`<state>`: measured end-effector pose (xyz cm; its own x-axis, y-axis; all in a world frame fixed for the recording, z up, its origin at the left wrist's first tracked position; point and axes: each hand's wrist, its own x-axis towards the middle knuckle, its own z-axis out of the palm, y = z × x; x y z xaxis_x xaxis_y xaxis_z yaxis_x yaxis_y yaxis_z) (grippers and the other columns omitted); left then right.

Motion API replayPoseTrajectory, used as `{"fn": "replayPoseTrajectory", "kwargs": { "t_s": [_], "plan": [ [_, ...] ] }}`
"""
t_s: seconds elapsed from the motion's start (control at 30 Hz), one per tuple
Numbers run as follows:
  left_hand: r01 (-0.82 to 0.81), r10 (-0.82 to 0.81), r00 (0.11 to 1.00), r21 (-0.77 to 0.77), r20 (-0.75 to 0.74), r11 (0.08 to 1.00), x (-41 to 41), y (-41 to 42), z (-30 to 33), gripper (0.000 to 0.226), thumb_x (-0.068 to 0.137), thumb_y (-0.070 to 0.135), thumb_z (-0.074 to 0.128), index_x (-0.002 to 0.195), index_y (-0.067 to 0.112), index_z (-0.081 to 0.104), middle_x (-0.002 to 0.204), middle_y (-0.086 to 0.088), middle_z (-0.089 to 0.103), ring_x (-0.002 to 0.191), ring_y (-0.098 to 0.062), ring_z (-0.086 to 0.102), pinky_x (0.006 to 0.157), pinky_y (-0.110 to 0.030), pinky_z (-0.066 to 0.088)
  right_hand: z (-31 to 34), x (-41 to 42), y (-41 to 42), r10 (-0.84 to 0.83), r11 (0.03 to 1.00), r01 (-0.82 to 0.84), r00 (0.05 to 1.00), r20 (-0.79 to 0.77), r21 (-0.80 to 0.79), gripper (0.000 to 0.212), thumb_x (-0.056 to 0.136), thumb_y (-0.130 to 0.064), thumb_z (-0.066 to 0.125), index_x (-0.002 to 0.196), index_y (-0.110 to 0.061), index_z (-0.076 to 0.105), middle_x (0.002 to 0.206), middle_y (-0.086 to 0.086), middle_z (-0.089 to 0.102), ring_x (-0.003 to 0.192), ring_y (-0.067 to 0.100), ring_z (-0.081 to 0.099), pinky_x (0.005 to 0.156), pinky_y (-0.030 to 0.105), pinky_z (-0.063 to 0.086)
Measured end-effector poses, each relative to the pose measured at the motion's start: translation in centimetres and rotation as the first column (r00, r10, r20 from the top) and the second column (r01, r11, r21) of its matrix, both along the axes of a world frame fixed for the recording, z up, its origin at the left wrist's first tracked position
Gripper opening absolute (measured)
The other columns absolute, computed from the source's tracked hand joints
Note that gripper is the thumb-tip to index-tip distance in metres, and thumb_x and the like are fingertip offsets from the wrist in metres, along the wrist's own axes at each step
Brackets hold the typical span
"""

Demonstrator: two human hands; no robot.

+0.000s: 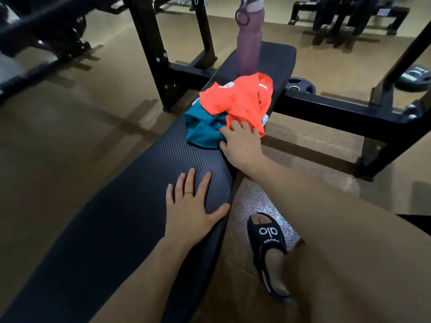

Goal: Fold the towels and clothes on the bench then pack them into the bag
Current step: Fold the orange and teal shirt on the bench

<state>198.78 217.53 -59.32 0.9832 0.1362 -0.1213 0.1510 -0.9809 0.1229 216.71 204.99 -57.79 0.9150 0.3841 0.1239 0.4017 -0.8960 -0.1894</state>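
Note:
A crumpled orange garment [238, 99] lies on top of a teal cloth [203, 129] in a heap on the black padded bench [130, 206]. My right hand [242, 145] reaches onto the near edge of the heap, fingers curling onto the orange and teal fabric. My left hand [191, 210] rests flat on the bench pad, fingers spread, nearer to me. No bag is in view.
A purple water bottle [249, 40] stands on the bench just behind the clothes. Black rack uprights and a crossbar [326, 103] surround the bench's far end. Weight plates [300, 86] lie on the floor to the right. My sandalled foot [268, 250] stands right of the bench.

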Motion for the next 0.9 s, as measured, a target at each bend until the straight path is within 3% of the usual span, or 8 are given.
{"fn": "replayPoseTrajectory", "kwargs": {
  "t_s": [0.13,0.27,0.4,0.47,0.53,0.7,0.8,0.9],
  "plan": [
    [0.007,-0.007,1.0,-0.015,-0.008,1.0,0.0,0.3,0.0,0.096,0.079,0.091,0.016,0.16,0.042,0.001,0.171,0.0,-0.006,0.156,-0.023,-0.007,0.124,-0.049,-0.005,0.5,-2.6,1.1,0.014,0.997,-0.014,1.0,0.0,0.076,0.027,0.096,-0.035,0.049,0.119,-0.026,0.06,0.121,0.003,0.059,0.117,0.031,0.05,0.092,0.048,0.037],
    [-0.086,0.087,0.996,-0.311,-0.009,0.947,0.1,1.1,1.2,0.104,0.069,0.088,0.031,0.155,0.03,0.033,0.166,0.0,0.025,0.154,-0.023,0.018,0.126,-0.048,0.011,2.2,-5.9,1.7,0.097,0.99,-0.074,0.975,-0.202,0.116,0.016,0.097,-0.037,0.046,0.096,-0.026,0.059,0.119,0.002,0.064,0.119,0.028,0.054,0.091,0.044,0.035],
    [-0.192,0.213,0.975,-0.704,-0.058,0.683,-5.0,1.4,4.5,0.073,0.089,0.045,0.07,0.15,0.019,0.041,0.145,0.008,0.048,0.134,-0.006,0.04,0.111,-0.024,0.03,3.6,-10.6,1.8,0.188,0.979,-0.131,0.876,-0.445,0.156,0.024,0.099,-0.036,0.048,0.08,-0.022,0.047,0.114,0.012,0.066,0.111,0.032,0.058,0.082,0.038,0.039],
    [-0.256,0.275,0.953,-0.82,-0.126,0.511,-8.8,1.7,5.6,0.069,0.095,0.018,0.07,0.152,0.027,0.032,0.137,0.015,0.049,0.128,0.001,0.041,0.108,-0.022,0.031,4.4,-13.7,2.2,0.254,0.963,-0.158,0.802,-0.54,0.219,0.025,0.1,-0.033,0.05,0.08,-0.018,0.052,0.111,0.017,0.067,0.107,0.033,0.059,0.082,0.036,0.041],
    [-0.289,0.355,0.924,-0.869,-0.143,0.402,-12.0,2.5,5.8,0.075,0.094,0.013,0.07,0.154,0.03,0.028,0.135,0.011,0.054,0.125,-0.001,0.049,0.108,-0.027,0.036,4.7,-17.1,2.8,0.314,0.938,-0.14,0.731,-0.606,0.317,0.022,0.101,-0.029,0.051,0.084,-0.015,0.057,0.1,0.017,0.066,0.097,0.029,0.059,0.074,0.031,0.038],
    [-0.26,0.399,0.914,-0.865,-0.077,0.429,-19.2,4.6,6.4,0.061,0.088,0.009,0.076,0.14,0.026,0.049,0.131,0.007,0.064,0.121,-0.007,0.061,0.109,-0.039,0.047,4.8,-25.5,4.4,0.431,0.828,0.019,0.617,-0.658,0.56,0.033,0.099,-0.02,0.058,0.067,-0.015,0.055,0.063,-0.003,0.046,0.057,0.008,0.041,0.05,0.019,0.031],
    [-0.252,0.426,0.904,-0.861,-0.045,0.442,-21.5,5.3,7.4,0.054,0.087,0.01,0.077,0.133,0.028,0.056,0.124,0.007,0.068,0.115,-0.01,0.065,0.103,-0.038,0.052,5.3,-28.3,5.0,0.459,0.788,0.072,0.594,-0.661,0.612,0.031,0.097,-0.018,0.06,0.067,-0.022,0.055,0.061,-0.007,0.046,0.058,0.004,0.043,0.051,0.011,0.036],
    [-0.221,0.439,0.898,-0.872,-0.008,0.437,-23.4,5.6,9.1,0.041,0.093,0.011,0.07,0.13,0.025,0.059,0.12,0.005,0.069,0.114,-0.013,0.066,0.1,-0.035,0.052,7.1,-29.7,5.3,0.51,0.775,0.024,0.566,-0.647,0.632,0.008,0.091,-0.015,0.061,0.085,-0.02,0.065,0.077,-0.002,0.06,0.075,0.012,0.057,0.069,0.03,0.051]
  ]
}}
